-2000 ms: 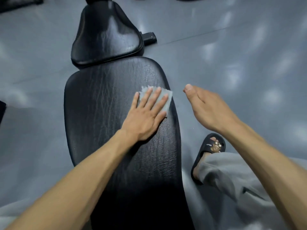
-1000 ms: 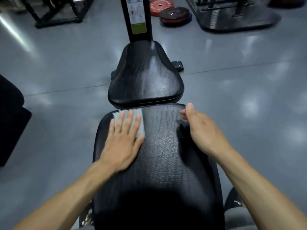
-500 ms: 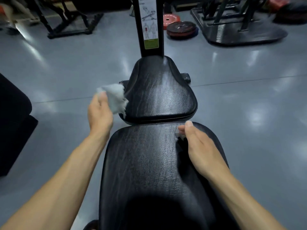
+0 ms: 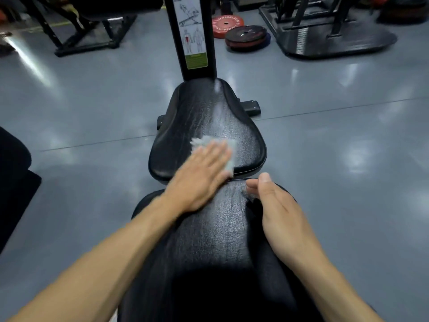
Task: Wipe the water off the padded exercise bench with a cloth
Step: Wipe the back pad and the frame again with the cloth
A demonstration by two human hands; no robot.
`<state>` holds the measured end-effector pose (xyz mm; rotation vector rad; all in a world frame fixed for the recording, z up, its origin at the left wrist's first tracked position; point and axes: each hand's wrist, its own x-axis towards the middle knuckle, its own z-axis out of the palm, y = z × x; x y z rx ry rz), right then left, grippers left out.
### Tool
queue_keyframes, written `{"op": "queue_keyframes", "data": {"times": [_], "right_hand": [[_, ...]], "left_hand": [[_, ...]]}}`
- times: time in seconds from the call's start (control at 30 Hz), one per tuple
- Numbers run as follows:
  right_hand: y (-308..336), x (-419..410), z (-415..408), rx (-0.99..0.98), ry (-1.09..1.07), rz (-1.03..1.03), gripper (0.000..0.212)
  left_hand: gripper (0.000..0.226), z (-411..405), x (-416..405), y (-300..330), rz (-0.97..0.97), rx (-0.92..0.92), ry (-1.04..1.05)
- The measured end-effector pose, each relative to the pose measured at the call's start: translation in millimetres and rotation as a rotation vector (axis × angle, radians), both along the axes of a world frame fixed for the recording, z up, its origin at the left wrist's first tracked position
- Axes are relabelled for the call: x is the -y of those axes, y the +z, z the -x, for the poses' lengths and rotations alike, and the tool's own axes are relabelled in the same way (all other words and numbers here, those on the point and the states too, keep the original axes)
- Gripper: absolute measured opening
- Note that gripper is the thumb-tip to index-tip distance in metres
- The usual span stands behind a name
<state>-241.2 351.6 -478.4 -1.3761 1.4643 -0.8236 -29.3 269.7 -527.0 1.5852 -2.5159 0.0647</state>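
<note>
The black padded bench runs away from me: a long pad [image 4: 216, 240] near me and a smaller seat pad [image 4: 209, 117] beyond a narrow gap. My left hand [image 4: 199, 175], blurred by motion, lies flat with straight fingers on a pale grey cloth [image 4: 229, 154], pressing it onto the near part of the seat pad. Only the cloth's far and right edges show past the fingers. My right hand [image 4: 278, 212] rests on the right edge of the long pad's far end, thumb up, fingers relaxed, holding nothing.
A black upright post with an exercise chart sticker [image 4: 192, 36] rises behind the seat pad. Red and black weight plates [image 4: 243, 33] lie on the grey floor beyond. Dark machine frames stand at back left [image 4: 92, 31] and back right [image 4: 325, 31]. A black padded object [image 4: 14, 182] sits at left.
My left hand, which lifted the bunched cloth off the long pad to the left of the seat pad, has now come right and pressed it flat on the seat pad. The right hand stayed put.
</note>
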Motion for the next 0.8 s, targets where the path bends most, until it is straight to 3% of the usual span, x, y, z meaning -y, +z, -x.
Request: {"op": "queue_keyframes", "data": {"times": [0.13,0.17,0.23,0.33,0.4,0.53,0.7,0.73,0.8], "right_hand": [[0,-1,13,0.002,-0.031,-0.015,0.080],[1,0,16,0.000,-0.040,-0.008,0.076],[2,3,22,-0.013,-0.053,-0.005,0.070],[3,5,27,-0.038,-0.057,-0.014,0.082],[5,5,30,-0.049,-0.067,-0.013,0.084],[8,4,41,-0.098,-0.076,-0.037,0.065],[4,12,42,-0.079,-0.094,-0.062,0.064],[3,12,40,-0.069,-0.091,-0.064,0.064],[2,11,36,-0.056,-0.083,-0.059,0.065]], "left_hand": [[0.075,-31,48,13,-0.124,-0.064,0.457],[0.077,-18,44,14,-0.157,-0.039,0.438],[0.078,23,19,10,-0.187,0.071,0.174],[0.070,43,-5,11,-0.181,0.170,-0.168],[0.064,31,24,19,-0.171,0.168,-0.118],[0.064,35,70,31,-0.210,0.090,0.200],[0.067,62,26,17,-0.134,0.314,-0.352],[0.065,55,37,21,-0.124,0.309,-0.353],[0.062,41,71,30,-0.136,0.225,-0.122]]}}
